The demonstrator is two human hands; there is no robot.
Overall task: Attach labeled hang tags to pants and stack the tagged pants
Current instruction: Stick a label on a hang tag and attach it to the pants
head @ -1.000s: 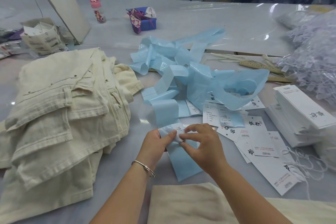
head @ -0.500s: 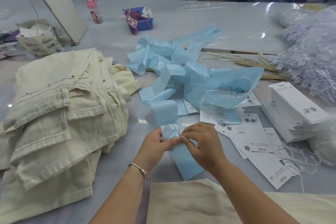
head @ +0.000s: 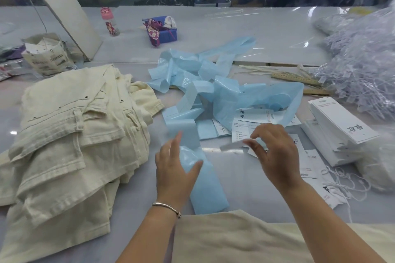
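My right hand (head: 275, 156) pinches a small white sticker label (head: 233, 145) between thumb and fingertips, held above the table. My left hand (head: 174, 168) rests with relaxed fingers on the end of a light blue backing strip (head: 207, 188). That strip runs back into a tangled pile of blue backing (head: 215, 89). Loose white hang tags (head: 307, 162) lie under and right of my right hand. A stack of cream pants (head: 70, 130) sits at the left. Another cream pair (head: 235, 239) lies at the near edge between my arms.
A stack of white hang tags (head: 339, 126) stands at the right, with white strings (head: 346, 181) beside it. A heap of clear plastic fasteners (head: 363, 66) fills the far right. A small bottle (head: 109, 21), a blue box (head: 164, 30) and a paper bag (head: 47, 55) stand farther back.
My hands have come apart: the right one has peeled a white label off the blue strip and lifted it right. The left hand has let its pinch go and lies on the strip.
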